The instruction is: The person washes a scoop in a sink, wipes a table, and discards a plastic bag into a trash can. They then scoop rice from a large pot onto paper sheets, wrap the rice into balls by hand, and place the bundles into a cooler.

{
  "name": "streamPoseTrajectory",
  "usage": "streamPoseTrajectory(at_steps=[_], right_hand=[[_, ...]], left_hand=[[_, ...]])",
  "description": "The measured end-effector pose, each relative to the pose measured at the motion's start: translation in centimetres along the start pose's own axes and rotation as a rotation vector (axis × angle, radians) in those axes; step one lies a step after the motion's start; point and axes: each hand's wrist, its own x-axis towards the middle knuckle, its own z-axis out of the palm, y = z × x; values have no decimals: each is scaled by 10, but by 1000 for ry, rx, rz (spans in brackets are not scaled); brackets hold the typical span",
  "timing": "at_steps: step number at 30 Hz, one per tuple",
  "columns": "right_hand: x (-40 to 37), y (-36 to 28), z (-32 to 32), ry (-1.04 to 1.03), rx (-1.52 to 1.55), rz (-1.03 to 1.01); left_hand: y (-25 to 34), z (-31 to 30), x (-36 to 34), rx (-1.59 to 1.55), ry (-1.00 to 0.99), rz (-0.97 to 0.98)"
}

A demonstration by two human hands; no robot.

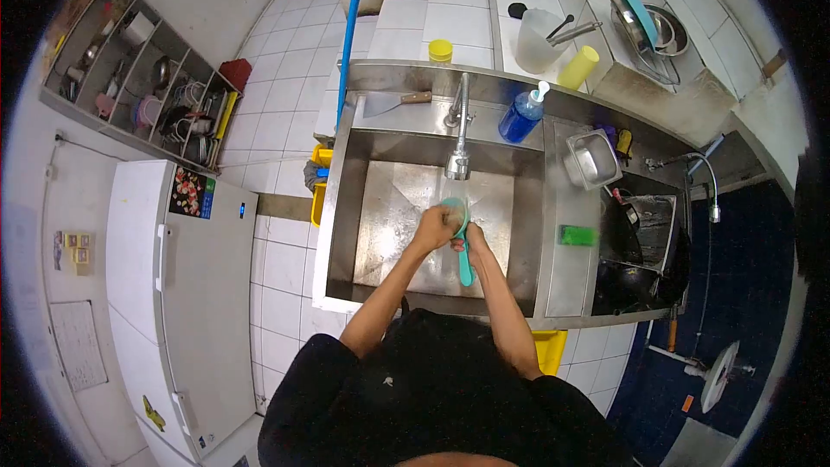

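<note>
A teal long-handled utensil [466,265] with a round head is held over the metal sink [389,268], below the faucet [458,164]. My left hand [434,229] is at the utensil's round head, its fingers bent over the rim and partly inside; whether it pinches anything there is too small to tell. My right hand [471,242] is closed round the handle near the head, with the handle's end pointing toward me. Water seems to run from the faucet onto the head.
Behind the sink are a spatula [398,104], a blue soap bottle [522,114] and yellow cups [440,52]. A green sponge [577,235] and a metal container [593,159] lie on the right ledge. Dark pans [627,281] fill the right basin.
</note>
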Motion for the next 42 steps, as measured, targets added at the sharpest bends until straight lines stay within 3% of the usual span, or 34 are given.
streamPoseTrajectory(at_steps=[2, 3, 4, 6, 8, 10, 11, 12, 13, 14, 16, 17, 20, 22, 24, 25, 26, 27, 28, 30, 31, 33, 35, 37, 39, 40, 42], right_hand=[[-4, 0, 3, 14, 14, 9], [-8, -3, 2, 7, -6, 15], [-10, -7, 2, 2, -24, 16], [-10, -1, 4, 63, -16, 36], [-3, 12, 4, 93, 75, 7], [-2, 10, 3, 56, 43, 20], [-1, 6, 0, 79, 25, 5], [1, 6, -10, 105, 6, -3], [16, 9, -33, -29, 66, -10], [26, 16, -33, -26, 64, -6], [40, 32, -15, 468, -447, -534], [22, 31, 2, 559, -602, -716], [-15, 6, 26, 425, -723, -577], [16, 13, 4, 339, -572, -649], [5, -2, 16, 33, 17, -271], [29, 13, 1, -31, 24, -331], [27, 14, 7, -33, 25, -333], [23, 15, 18, 93, 48, -316], [18, 15, 26, 222, 70, -298], [28, 14, 19, 235, 61, -334], [36, 10, 11, 311, 35, -316], [45, -5, 1, 392, 15, -304], [50, -21, 3, 1000, -389, -410], [45, -27, 8, 980, -482, -516], [40, -15, 22, 1052, -650, -734], [38, -9, 28, 1077, -630, -737], [30, -6, 30, 970, -605, -622]], left_hand=[[-8, -4, 4, -16, 177, 100], [-11, 3, 0, 129, 304, 160], [-14, 5, 2, 133, 302, 163], [-3, 7, -1, -134, 44, 31], [1, 14, 0, -201, 163, 13], [-18, 15, 2, 107, 282, 33], [-23, 16, 1, 109, 280, 38], [-26, 17, -4, 43, 115, 23], [-29, 19, -7, -23, -48, 8], [-27, 25, -7, -26, -48, 4], [-16, 45, -3, -60, 209, 26], [-14, 48, 0, -77, 342, 38], [-13, 25, 11, -269, 266, -96], [-19, 25, 18, -296, 208, -206], [-42, 37, 25, -560, 229, -471], [-45, 46, 27, -556, 226, -473], [-41, 53, 32, -479, 449, -592], [-35, 54, 34, -396, 673, -707], [-31, 53, 32, -400, 672, -706], [-12, 43, 18, -470, 626, -421], [-16, 43, 12, -467, 616, -416], [-27, 51, -4, 15, 552, 199], [-14, 52, -32, -1, 419, 234], [-5, 50, -37, -20, 289, 277], [-6, 46, -35, -7, 493, 252], [-3, 45, -30, -10, 469, 271], [9, 43, -22, -120, 607, 120]])
